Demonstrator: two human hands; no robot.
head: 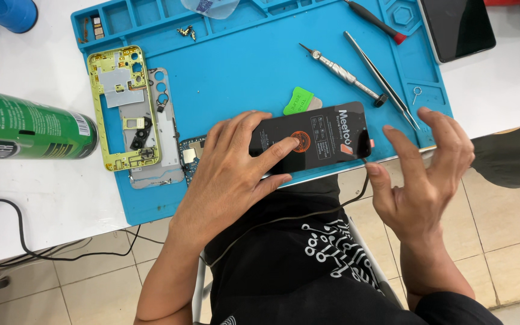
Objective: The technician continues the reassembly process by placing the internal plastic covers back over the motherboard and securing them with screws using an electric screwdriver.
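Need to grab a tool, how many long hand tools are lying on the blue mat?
3: a red-tipped screwdriver at the top, a silver screwdriver mid-mat, tweezers beside it.

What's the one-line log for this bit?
left hand: pressing black screen | right hand: open, beside it | blue mat: under screen

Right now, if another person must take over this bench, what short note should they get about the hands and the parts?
Left hand: flat on the black screen, index finger pressing its face.
Right hand: open, holds nothing, just beside the screen's right end.
Screen lies at the front edge of the blue mat.
Yellow frame and grey cover lie left on the mat, apart from the screen; a circuit board shows by the left wrist.
Screwdriver, tweezers and green pick lie behind the screen.
Done: phone opened. Left: screen not joined to the frame.
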